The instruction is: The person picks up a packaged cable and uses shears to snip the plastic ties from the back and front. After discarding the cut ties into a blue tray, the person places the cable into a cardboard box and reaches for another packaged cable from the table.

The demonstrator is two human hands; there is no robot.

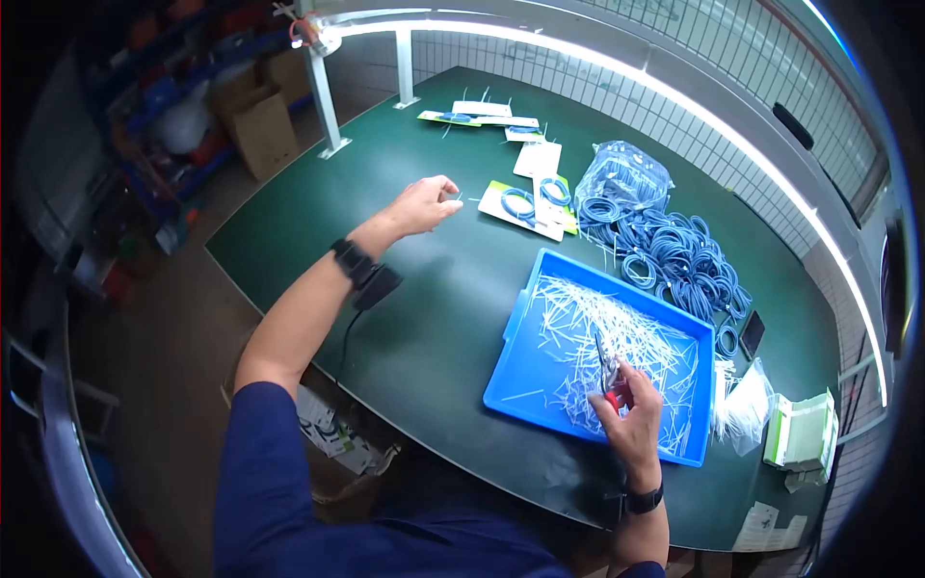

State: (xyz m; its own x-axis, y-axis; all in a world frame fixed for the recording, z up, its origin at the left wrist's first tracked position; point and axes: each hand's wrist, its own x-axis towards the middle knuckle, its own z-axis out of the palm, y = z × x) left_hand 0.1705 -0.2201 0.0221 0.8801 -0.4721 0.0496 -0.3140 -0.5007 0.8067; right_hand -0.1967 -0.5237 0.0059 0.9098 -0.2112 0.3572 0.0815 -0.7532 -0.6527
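Note:
My left hand [424,205] is over the left part of the green table, thumb and forefinger apart, with nothing clearly held. Just right of its fingertips lies a card [494,200] bearing a coiled blue cable [518,204], a thin white strip sticking out toward the hand. In my right hand [633,421] is a pair of cutting pliers [609,372] with red handles, jaws pointing away from me. The pliers are above a blue tray [515,361] holding a heap of thin white strips [602,323] that look like cable ties.
Behind the tray, many coiled blue cables [674,250] are piled beside a clear bag of more coils [626,178]. Further cards [482,109] lie at the back. To the right are a phone [753,334], a plastic bag [747,409] and a green-white box [802,433].

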